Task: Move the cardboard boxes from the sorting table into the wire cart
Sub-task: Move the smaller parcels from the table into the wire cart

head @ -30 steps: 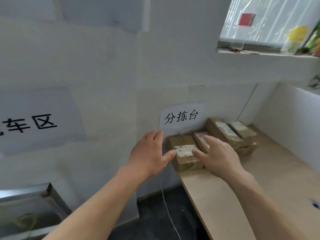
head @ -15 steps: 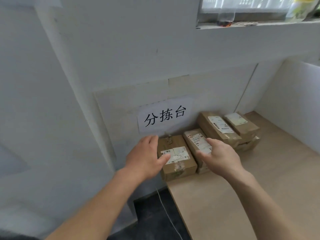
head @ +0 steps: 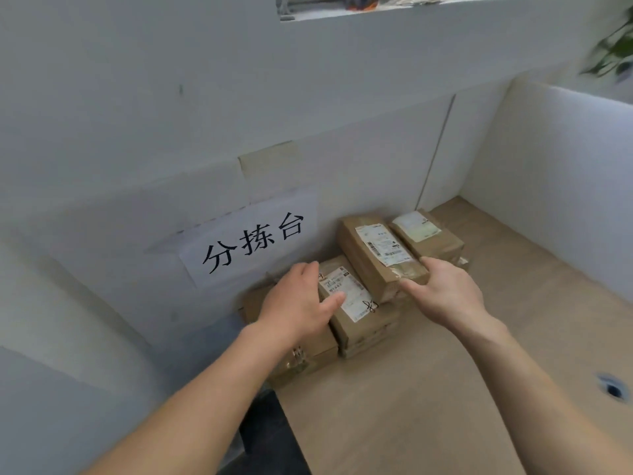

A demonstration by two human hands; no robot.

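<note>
Sorting table (head: 428, 406): cardboard boxes (head: 442, 246) along wall; left hand (head: 296, 305) spread over leftmost box (head: 320, 349); right hand (head: 447, 293) spread beside long box (head: 363, 258); neither gripping

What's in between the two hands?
In the head view, a cardboard box with a white label lies between the left hand and the right hand. A longer box pokes in too.

The left hand (head: 298, 303) and right hand (head: 448, 293) are bare, as are the forearms (head: 205, 389).
</note>
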